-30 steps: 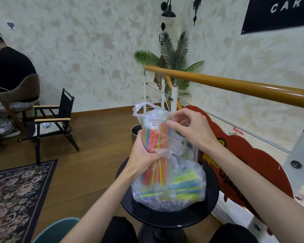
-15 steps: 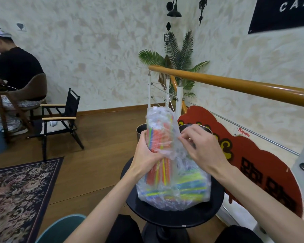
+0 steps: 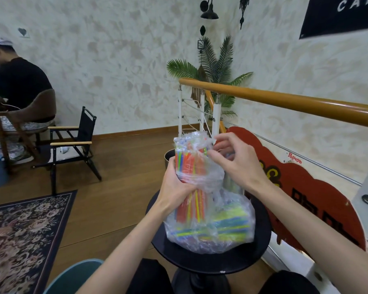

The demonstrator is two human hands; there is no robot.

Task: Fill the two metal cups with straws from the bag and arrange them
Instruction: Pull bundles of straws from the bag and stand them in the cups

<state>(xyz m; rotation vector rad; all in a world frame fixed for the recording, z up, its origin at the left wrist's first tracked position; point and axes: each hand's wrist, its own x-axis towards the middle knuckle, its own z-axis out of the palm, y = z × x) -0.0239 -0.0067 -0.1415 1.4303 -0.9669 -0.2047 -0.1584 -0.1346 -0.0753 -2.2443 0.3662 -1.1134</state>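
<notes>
The left hand (image 3: pixel 175 188) wraps an upright bundle of straws (image 3: pixel 190 166) through the clear plastic bag (image 3: pixel 210 225), fingers curled round it, apparently to steady it. The right hand (image 3: pixel 236 166) pinches the bag's film beside the bundle's top, probably to peel it open. More straws lie flat in the bag's bottom, on the round black table (image 3: pixel 261 251). One dark cup (image 3: pixel 168 158) shows just behind the left hand; a second cannot be made out.

Single head-worn wide-angle view, looking forward and down, close over round table (image 3: pixel 261 251).
</notes>
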